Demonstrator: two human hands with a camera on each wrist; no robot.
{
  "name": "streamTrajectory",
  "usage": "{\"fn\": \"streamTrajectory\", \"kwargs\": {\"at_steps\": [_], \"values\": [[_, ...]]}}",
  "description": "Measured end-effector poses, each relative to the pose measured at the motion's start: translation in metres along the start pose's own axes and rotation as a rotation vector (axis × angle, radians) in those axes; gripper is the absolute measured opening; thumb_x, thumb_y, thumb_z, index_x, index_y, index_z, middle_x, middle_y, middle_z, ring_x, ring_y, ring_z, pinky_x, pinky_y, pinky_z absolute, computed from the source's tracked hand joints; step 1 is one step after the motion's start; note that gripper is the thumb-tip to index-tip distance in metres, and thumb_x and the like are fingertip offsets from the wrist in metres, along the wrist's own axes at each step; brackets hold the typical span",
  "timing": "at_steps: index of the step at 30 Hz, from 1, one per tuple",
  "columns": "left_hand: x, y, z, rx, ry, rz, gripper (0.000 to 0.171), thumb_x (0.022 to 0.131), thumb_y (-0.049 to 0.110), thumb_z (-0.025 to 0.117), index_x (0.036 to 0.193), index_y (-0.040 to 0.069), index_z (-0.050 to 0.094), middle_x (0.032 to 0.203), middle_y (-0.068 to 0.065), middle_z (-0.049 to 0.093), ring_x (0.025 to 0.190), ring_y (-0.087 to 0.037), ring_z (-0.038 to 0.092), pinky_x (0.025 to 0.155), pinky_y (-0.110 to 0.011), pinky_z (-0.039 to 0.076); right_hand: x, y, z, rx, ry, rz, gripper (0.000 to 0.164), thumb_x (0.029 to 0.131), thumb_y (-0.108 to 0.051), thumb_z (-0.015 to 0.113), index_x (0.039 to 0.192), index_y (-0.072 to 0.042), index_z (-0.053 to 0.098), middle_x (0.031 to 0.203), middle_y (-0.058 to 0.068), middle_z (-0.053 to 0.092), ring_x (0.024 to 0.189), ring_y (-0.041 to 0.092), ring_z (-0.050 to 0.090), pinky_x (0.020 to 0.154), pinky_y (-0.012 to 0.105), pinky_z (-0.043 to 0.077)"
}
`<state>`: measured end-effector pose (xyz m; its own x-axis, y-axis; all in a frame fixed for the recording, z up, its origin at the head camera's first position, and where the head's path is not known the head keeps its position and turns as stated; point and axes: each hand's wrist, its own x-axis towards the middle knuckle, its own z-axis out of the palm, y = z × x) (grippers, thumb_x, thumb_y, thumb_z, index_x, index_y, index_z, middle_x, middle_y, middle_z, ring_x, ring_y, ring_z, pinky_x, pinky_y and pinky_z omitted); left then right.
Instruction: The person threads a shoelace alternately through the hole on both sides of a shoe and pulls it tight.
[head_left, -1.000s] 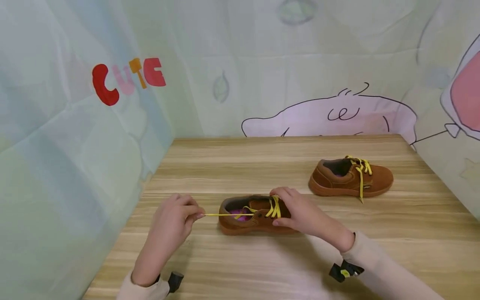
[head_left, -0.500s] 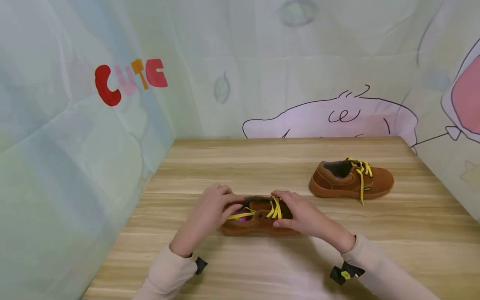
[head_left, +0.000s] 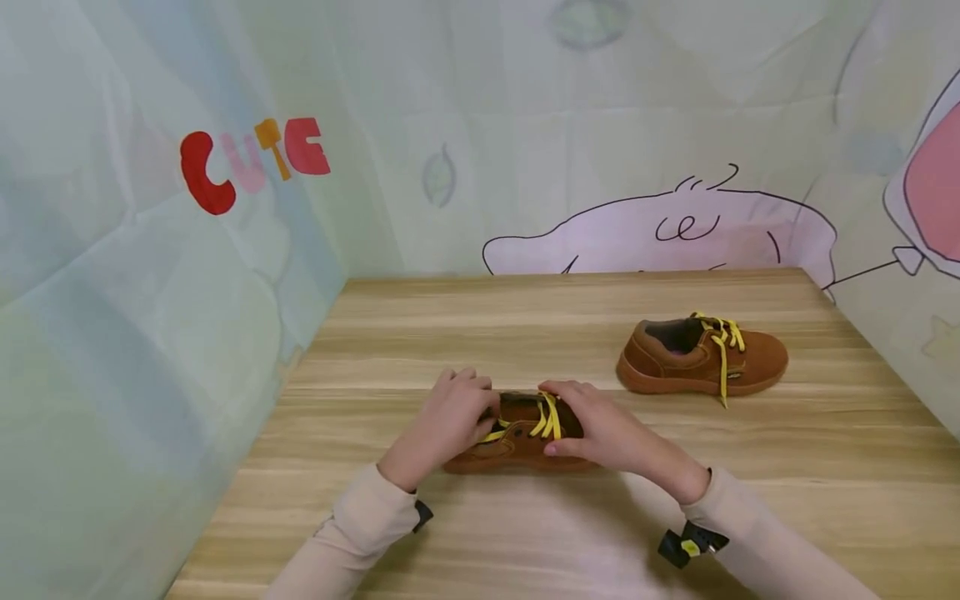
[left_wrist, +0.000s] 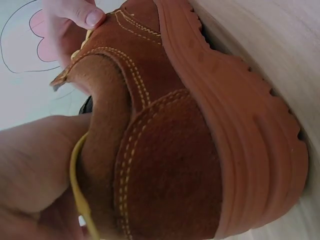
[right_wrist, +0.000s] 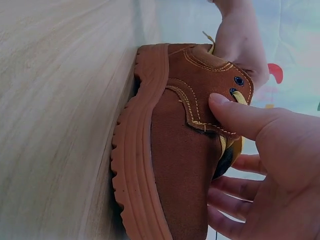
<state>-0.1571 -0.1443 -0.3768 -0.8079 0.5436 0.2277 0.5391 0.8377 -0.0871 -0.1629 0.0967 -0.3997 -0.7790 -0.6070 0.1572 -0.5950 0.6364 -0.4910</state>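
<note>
A brown shoe with yellow stitching and a thick sole rests on the wooden table, toe to the right. My right hand grips it over the lacing, thumb on the near flap and fingers on the far side. Yellow laces cross beneath that hand. My left hand reaches into the shoe's opening, fingers bent down and their tips hidden; I cannot tell whether they pinch anything. In the left wrist view, a loose yellow lace end hangs over the padded collar beside the left hand.
A second brown shoe with yellow laces stands farther back on the right, one lace end hanging down its side. The wood-grain table is bordered by printed cloth walls at the back and both sides.
My left hand, which was pulling a lace taut to the left, has moved right and into the shoe opening; the lace has gone slack. The right hand keeps its grip on the shoe.
</note>
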Motion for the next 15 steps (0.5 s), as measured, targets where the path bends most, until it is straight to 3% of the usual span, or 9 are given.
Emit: {"fn": "streamTrajectory", "kwargs": {"at_steps": [4,9,12,15], "values": [[0.001,-0.002,-0.008,-0.061,0.061,0.02,0.008,0.08,0.02,0.07,0.078,0.022,0.063,0.076,0.01,0.061,0.071,-0.01,0.045,0.064,-0.024,0.033,0.003,-0.005,-0.002,0.099,0.02,-0.013,0.072,0.079,-0.049,0.07,0.139,-0.021,0.042,0.14,0.004,0.048,0.127,0.026,0.046,0.1,0.049,0.043],[0.004,-0.002,-0.018,-0.307,0.073,0.027,0.009,0.085,0.015,0.062,0.083,0.018,0.054,0.073,0.007,0.054,0.066,-0.007,0.042,0.058,-0.02,0.035,0.015,-0.015,-0.002,0.199,0.111,-0.064,0.039,0.09,-0.044,0.059,0.123,-0.023,0.059,0.136,0.003,0.05,0.129,0.026,0.044,0.102,0.051,0.041],[0.007,-0.001,-0.025,-0.436,0.061,0.028,0.005,0.089,0.017,0.06,0.09,0.018,0.056,0.082,0.005,0.056,0.073,-0.007,0.048,0.064,-0.02,0.041,0.025,-0.023,-0.001,0.246,0.134,-0.084,0.026,0.092,-0.04,0.056,0.111,-0.024,0.067,0.13,0.002,0.056,0.124,0.023,0.049,0.101,0.047,0.043],[0.012,0.0,-0.034,-0.517,0.122,0.049,0.005,0.09,0.018,0.063,0.095,0.016,0.061,0.091,0.003,0.063,0.084,-0.009,0.056,0.074,-0.025,0.049,0.032,-0.029,-0.002,0.401,0.11,-0.073,0.021,0.093,-0.034,0.057,0.102,-0.019,0.07,0.118,0.002,0.063,0.112,0.018,0.056,0.093,0.038,0.048]]}}
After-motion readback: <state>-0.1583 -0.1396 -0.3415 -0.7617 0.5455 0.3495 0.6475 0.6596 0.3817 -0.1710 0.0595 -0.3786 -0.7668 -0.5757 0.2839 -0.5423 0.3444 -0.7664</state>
